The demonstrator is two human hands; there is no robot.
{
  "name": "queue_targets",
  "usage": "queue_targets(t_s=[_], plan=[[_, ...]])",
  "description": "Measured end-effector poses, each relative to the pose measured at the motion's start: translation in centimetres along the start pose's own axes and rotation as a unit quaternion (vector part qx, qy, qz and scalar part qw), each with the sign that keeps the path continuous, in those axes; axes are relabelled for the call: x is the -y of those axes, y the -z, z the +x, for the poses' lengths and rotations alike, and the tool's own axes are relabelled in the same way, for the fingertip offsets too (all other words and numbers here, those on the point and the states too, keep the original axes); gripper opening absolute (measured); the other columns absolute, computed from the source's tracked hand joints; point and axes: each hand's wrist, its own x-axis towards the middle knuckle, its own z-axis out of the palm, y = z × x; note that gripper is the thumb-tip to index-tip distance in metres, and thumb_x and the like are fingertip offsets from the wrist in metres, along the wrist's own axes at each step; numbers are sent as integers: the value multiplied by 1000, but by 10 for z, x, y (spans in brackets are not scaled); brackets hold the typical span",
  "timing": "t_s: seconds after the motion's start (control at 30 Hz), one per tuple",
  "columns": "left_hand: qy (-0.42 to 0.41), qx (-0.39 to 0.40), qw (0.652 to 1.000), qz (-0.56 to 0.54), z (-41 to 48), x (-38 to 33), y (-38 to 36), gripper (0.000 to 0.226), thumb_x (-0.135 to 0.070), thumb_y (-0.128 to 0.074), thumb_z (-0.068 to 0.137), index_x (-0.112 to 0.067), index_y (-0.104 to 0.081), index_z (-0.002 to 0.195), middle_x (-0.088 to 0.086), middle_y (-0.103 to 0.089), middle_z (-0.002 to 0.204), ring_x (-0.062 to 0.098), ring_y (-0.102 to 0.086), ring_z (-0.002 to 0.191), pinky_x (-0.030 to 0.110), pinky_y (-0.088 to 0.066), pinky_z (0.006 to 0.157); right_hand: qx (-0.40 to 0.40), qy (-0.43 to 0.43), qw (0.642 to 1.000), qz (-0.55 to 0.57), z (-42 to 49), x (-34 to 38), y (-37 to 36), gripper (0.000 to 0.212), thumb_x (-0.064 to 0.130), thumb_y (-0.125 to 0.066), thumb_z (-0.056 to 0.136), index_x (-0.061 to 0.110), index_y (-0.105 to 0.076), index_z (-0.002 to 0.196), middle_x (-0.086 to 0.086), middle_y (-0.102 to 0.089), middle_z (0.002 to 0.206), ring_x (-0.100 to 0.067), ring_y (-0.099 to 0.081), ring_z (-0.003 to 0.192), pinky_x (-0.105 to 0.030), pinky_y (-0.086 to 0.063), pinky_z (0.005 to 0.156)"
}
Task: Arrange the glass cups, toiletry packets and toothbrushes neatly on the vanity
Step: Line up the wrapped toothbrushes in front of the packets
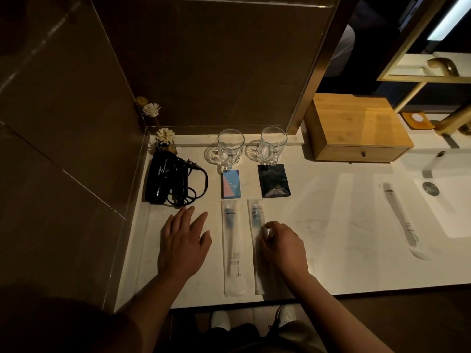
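Two glass cups stand on coasters at the back of the white vanity (318, 212): the left cup (230, 146) and the right cup (273, 143). In front of them lie a blue-and-pink packet (231, 184) and a black packet (273, 180). Two wrapped toothbrushes lie side by side, pointing front to back: the left one (232, 240) and the right one (257, 215). My right hand (283, 247) rests on the right toothbrush wrapper, fingertips pinching it. My left hand (183, 240) lies flat and open on the counter left of the toothbrushes.
A black hair dryer (165, 180) with coiled cord sits at the left by the wall, small flowers (165, 136) behind it. A wooden drawer box (356, 128) stands at the back right. A third wrapped item (400, 212) lies beside the sink basin (448, 200).
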Motion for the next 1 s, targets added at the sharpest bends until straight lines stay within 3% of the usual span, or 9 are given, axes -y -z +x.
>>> queue_targets(t_s=[0.2, 0.5, 0.67, 0.87, 1.0], plan=[[-1, -5, 1000, -4, 0, -1, 1, 57, -45, -34, 92, -23, -52, 141, 12, -51, 149, 31, -42, 141, 54, -33, 116, 1, 3, 1000, -13, -1, -1, 1, 26, 29, -58, 93, 20, -61, 117, -2, -70, 107, -12, -55, 74, -20, -42, 64], [1, -5, 1000, -1, 0, -1, 2, 56, -45, -36, 92, -23, -51, 141, 12, -50, 149, 31, -42, 141, 54, -32, 116, -8, -2, 1000, 27, -4, 0, 5, 27, 38, -59, 91, 21, -62, 112, 0, -71, 100, -14, -63, 78, -25, -52, 69], [-1, -1, 1000, 6, 0, 0, 1, 56, -45, -36, 92, -24, -49, 142, 12, -49, 151, 31, -40, 142, 53, -31, 116, -78, -49, 994, 55, -3, -26, 33, 29, 36, -61, 91, 17, -67, 113, -3, -75, 90, -14, -62, 72, -27, -47, 70], [0, -18, 1000, 16, -1, 1, -2, 59, -45, -32, 90, -21, -50, 141, 15, -48, 150, 33, -39, 141, 53, -28, 116, -181, -159, 970, -19, 21, -122, 107, 34, 30, -59, 90, 14, -64, 119, -10, -71, 108, -29, -66, 94, -42, -55, 82], [21, -16, 999, 40, 5, -14, -2, 58, -42, -37, 87, -13, -57, 133, 22, -52, 143, 40, -43, 135, 59, -31, 111, -232, -202, 945, -116, 38, -166, 151, 35, 21, -57, 91, 8, -61, 123, -20, -60, 125, -41, -53, 113, -50, -49, 91]])
